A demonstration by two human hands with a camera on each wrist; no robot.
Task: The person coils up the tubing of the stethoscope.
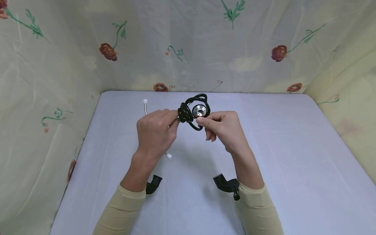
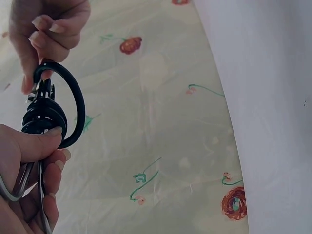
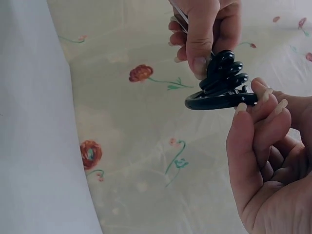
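Note:
A stethoscope (image 1: 185,113) is held up above the table, its black tubing wound into a tight coil with loops sticking out to the right. The left hand (image 1: 157,132) grips its metal ear tubes (image 2: 40,190) just beside the coil, thumb pressed near the windings. White ear tips (image 1: 145,101) stick out above and below that hand. The right hand (image 1: 224,129) pinches the tubing loop by the round metal chest piece (image 1: 200,111) between thumb and fingers. In the right wrist view the coiled tubing (image 3: 224,73) lies between the two hands.
Below the hands spreads a table (image 1: 293,163) with a white cover. Flower-patterned curtains (image 1: 194,42) close it in at the back and both sides. A black wrist mount (image 1: 226,184) sits at the right cuff, and another black mount (image 1: 153,184) at the left.

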